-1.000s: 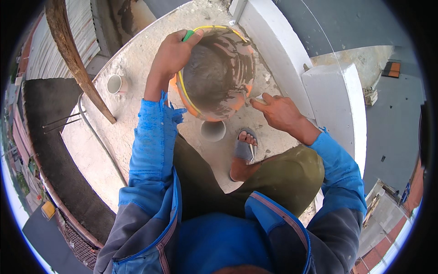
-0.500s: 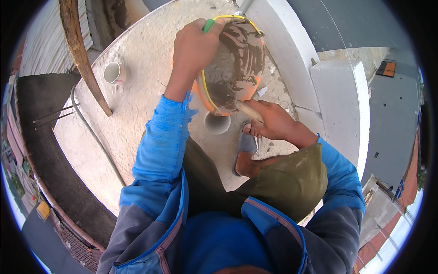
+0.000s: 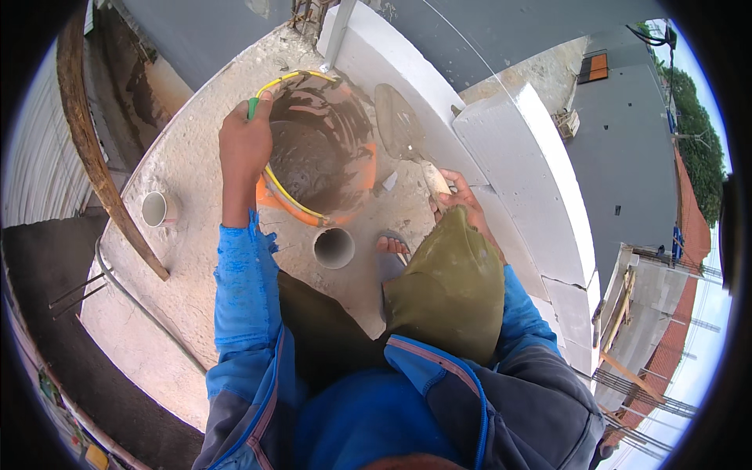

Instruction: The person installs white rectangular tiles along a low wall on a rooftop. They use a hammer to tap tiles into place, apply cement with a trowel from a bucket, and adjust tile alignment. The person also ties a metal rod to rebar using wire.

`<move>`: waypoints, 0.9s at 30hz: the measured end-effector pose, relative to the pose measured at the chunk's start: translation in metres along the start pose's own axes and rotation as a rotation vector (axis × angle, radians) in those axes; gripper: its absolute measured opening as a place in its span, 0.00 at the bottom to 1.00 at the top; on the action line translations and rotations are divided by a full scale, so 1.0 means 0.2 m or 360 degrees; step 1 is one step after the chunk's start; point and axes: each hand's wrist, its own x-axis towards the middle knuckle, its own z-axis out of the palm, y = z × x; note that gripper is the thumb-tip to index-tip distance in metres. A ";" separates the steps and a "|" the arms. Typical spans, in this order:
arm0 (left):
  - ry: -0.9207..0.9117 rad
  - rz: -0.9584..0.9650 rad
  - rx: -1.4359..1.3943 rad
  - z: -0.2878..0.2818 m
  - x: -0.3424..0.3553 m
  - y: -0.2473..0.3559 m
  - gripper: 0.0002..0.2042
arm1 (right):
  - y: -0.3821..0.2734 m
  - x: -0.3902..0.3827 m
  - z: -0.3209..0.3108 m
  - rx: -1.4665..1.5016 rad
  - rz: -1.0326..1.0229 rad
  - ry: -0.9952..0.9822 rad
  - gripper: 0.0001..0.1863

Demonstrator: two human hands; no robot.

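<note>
My left hand (image 3: 245, 149) is closed round the green grip (image 3: 252, 108) on the yellow handle (image 3: 283, 190) of an orange bucket (image 3: 363, 166). Wet grey mortar (image 3: 301, 157) lies in the bucket and smears its inner wall. In my right hand (image 3: 468, 205) is the pale handle of a trowel (image 3: 401, 124), partly hidden behind my raised knee. Its broad, mortar-coated blade is outside the bucket, just right of the rim and near the block wall. I cannot tell whether the blade touches anything.
A row of white blocks (image 3: 501, 149) curves along the right. Near my foot a pipe opening (image 3: 334, 248) shows in the rough concrete floor (image 3: 188, 313). At left are a white cup-like pipe end (image 3: 160, 209), a leaning wooden pole (image 3: 92, 157) and a grey conduit (image 3: 141, 305).
The trowel blade has come out of the bucket to its right side. My left hand still grips the handle. The whole view has shifted, with the bucket now further left and lower.
</note>
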 end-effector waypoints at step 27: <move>0.0001 0.0012 0.0021 0.02 -0.05 0.08 0.25 | 0.39 0.60 -0.07 -0.2023 -0.0998 0.0892 0.37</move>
